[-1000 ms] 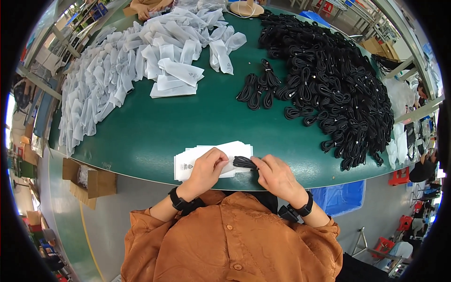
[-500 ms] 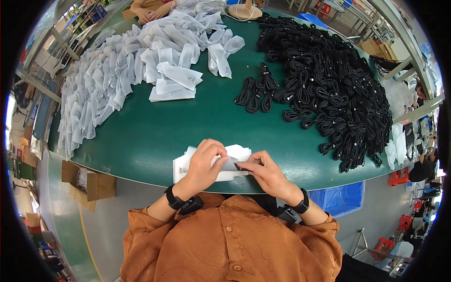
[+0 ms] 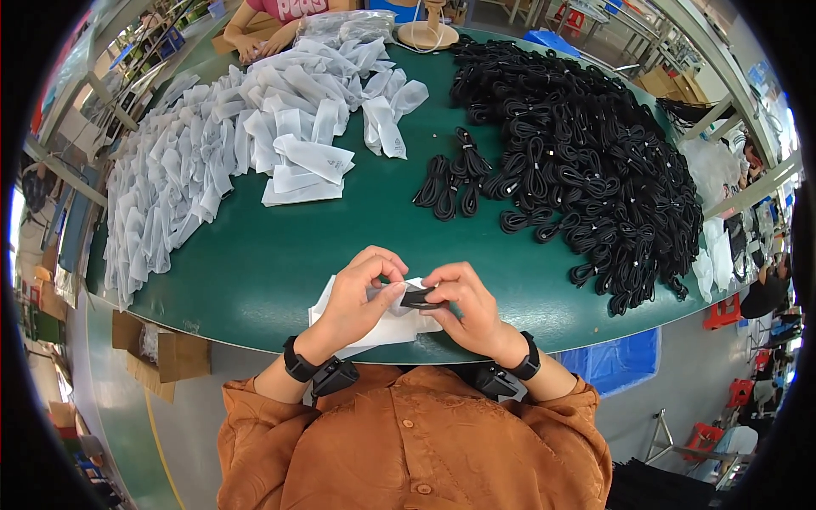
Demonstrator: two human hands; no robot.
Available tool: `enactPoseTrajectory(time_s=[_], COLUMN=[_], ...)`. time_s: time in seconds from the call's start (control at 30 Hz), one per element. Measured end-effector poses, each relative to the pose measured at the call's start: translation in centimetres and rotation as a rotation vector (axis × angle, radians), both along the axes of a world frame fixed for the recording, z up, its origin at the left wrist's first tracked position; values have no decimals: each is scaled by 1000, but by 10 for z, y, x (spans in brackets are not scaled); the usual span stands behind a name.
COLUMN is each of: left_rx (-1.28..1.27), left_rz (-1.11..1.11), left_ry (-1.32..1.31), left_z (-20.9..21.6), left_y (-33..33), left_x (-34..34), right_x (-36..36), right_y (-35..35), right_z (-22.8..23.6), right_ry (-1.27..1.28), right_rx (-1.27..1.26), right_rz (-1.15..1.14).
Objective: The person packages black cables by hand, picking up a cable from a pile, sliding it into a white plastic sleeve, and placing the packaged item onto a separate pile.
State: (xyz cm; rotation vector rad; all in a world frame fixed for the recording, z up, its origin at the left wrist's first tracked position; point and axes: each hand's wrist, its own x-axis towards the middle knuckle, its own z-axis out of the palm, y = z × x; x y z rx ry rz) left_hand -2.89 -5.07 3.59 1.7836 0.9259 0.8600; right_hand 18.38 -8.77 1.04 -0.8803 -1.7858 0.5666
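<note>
Close to the table's near edge, my left hand [image 3: 350, 299] pinches a frosted white bag [image 3: 393, 309] between thumb and fingers. My right hand [image 3: 470, 308] grips a coiled black cable [image 3: 416, 298], whose end sits at the bag's mouth. How far the cable reaches inside is hard to make out. Under both hands lies a stack of flat white bags [image 3: 374, 334].
Frosted bags [image 3: 183, 161] heap up across the left of the green table [image 3: 280, 246]. Bundled black cables [image 3: 603, 170] cover the right. A co-worker's hands [image 3: 259, 47] are at the far left. Below the table are a cardboard box [image 3: 185, 344] and a blue bin [image 3: 620, 357].
My right hand has moved slightly left, bringing the cable closer to my left hand, and more of the cable shows now. The whole view has shifted a little.
</note>
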Motion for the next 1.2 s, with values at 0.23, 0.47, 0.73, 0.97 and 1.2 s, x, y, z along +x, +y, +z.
enactPoseTrajectory(time_s=[0.23,0.47,0.73,0.97,1.2], left_rx=[-149,-405,226,649,419], left_rz=[-17,-106,136,311,-34], left_ry=[-282,-559,-4,290,395], left_z=[-8,4,8,12,-56], left_y=[10,22,39,39,-40], left_x=[7,17,-13,-27,0], right_x=[-3,-16,27,126,94], right_y=[5,8,33,59,19], right_z=[-1,7,28,-38,-44], right_ry=[89,-140,-122,-710,-664], right_rx=[-32,3,57,-281,-215], right_rz=[-49,-19,-233,-735,-613])
